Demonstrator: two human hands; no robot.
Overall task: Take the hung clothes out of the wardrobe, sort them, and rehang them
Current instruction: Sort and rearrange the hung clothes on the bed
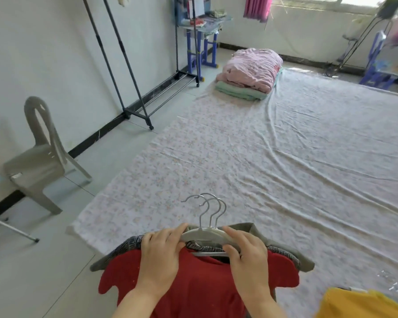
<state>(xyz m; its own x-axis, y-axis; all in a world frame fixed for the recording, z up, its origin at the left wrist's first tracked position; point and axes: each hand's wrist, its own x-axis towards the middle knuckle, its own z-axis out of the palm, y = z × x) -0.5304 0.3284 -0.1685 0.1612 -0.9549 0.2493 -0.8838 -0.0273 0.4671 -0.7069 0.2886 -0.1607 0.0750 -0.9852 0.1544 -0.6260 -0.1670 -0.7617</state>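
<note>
Both hands are at the bottom centre of the view, holding a bundle of white hangers (200,234) in front of the person. The left hand (161,251) lies over the left shoulder of the hangers, fingers curled across the top and thumb tucked against the underside. The right hand (246,253) grips the right shoulder, fingers wrapped over it and thumb hooked beneath the lower bar.

Three metal hooks (207,207) stand up side by side between the hands, pointing away from the person.

Garments on the hangers:
- a red top (200,285) lies uppermost;
- a grey knit garment (126,244) shows at both shoulders beneath it;
- an olive garment (253,228) lies lowest, its collar visible behind the right hand.

Whether each garment has its own hanger cannot be told from this angle.

The bundle is held over the near edge of a floral sheet (262,157) spread over a wide surface. A yellow garment (359,304) lies on the sheet at the lower right corner, apart from the bundle.

At the far end of the sheet, a folded pink quilt (251,67) sits on a folded green blanket (237,91). A wheeled garment rack (124,65) stands by the left wall, well apart from the hands. A grey plastic chair (39,157) stands nearer, also by that wall.
</note>
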